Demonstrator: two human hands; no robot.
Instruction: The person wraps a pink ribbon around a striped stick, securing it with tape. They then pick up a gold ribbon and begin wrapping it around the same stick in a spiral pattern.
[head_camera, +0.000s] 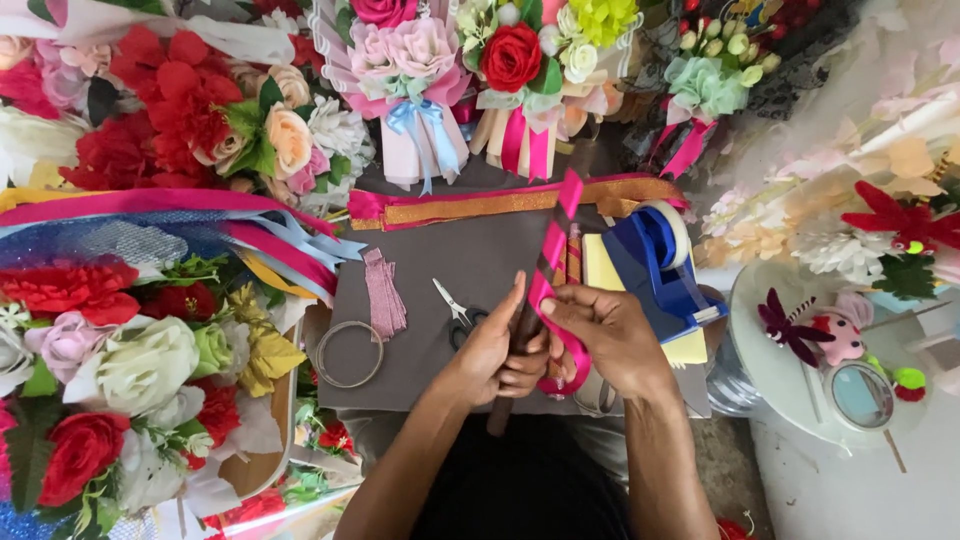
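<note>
My left hand (497, 352) grips a thin dark stick (548, 262) near its lower end, holding it upright over a grey board (470, 260). A pink ribbon (553, 243) winds in a spiral up the stick. My right hand (607, 332) pinches that ribbon at the stick's lower part, and a loop of the ribbon hangs under my fingers. Both hands touch each other around the stick.
Small scissors (455, 310), a metal ring (350, 353) and a glittery pink strip (383, 292) lie on the board. A blue tape dispenser (655, 262) sits on yellow paper at the right. Artificial flower bouquets (130, 380) crowd the left and back. A white round tray (780, 370) stands at the right.
</note>
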